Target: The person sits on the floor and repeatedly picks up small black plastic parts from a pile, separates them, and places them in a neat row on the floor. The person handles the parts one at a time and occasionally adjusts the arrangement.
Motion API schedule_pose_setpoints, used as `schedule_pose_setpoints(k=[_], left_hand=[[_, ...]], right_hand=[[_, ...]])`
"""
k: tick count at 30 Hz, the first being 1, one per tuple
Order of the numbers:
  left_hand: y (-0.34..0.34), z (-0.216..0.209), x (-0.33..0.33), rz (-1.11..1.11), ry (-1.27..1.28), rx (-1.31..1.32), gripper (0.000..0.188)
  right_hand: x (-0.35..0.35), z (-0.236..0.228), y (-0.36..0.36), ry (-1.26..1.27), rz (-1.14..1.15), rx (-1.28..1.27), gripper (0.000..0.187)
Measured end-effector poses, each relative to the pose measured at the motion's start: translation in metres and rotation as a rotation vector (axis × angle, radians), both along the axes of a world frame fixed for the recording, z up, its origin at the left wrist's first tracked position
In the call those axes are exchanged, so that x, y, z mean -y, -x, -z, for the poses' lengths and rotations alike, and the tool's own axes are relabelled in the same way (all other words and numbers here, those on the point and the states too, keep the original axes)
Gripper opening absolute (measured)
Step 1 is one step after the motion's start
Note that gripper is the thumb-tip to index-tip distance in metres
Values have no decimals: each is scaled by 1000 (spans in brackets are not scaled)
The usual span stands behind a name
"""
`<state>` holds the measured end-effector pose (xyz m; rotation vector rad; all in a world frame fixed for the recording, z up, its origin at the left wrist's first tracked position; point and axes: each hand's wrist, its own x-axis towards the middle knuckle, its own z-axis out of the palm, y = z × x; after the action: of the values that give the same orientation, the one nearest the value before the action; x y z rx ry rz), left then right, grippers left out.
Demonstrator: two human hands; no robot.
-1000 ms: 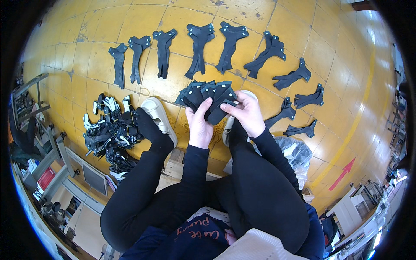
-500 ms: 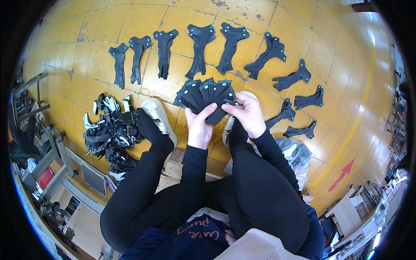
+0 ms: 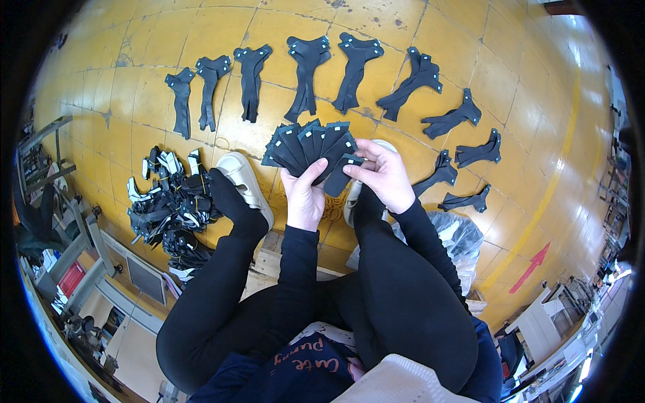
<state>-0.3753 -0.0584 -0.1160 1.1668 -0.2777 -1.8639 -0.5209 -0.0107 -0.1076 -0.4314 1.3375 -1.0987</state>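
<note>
1. Head view: my left hand point(image 3: 306, 195) grips a fan of black cut pieces point(image 3: 308, 146) by their lower ends, fingers closed round them, above my knees.
2. Head view: my right hand point(image 3: 384, 176) pinches the rightmost black piece point(image 3: 340, 176) of that fan between thumb and fingers.
3. Head view: more black shapes point(image 3: 306, 75) lie in an arc on the yellow floor point(image 3: 531, 134); a bundled heap point(image 3: 168, 208) sits beside my left shoe point(image 3: 247, 183).

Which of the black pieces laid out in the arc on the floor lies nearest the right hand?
The one at about, third from the arc's right end; it lies just beyond the right hand, closer than its neighbours.
</note>
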Motion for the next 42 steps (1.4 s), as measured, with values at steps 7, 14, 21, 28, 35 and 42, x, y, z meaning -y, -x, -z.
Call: schedule_pose_setpoints(k=[7,14,21,28,35,42], left_hand=[[0,-1,-1,-21,-12,21,49],[-3,2,0,-136,4,-44,47],[-3,-5,2,-44,-60,-78,60],[6,-2,-7,3,-6,-31,48],[7,-3,-8,3,-30,-142,46],[-10,-18,4,-85,-43,-212,41]], right_hand=[[2,-5,0,14,1,-4,47],[3,37,13,100,-27,-183,38],[-31,128,16,33,42,-878,31],[-35,136,18,71,180,-911,31],[-28,144,15,88,214,-978,28],[-8,139,17,62,291,-795,8]])
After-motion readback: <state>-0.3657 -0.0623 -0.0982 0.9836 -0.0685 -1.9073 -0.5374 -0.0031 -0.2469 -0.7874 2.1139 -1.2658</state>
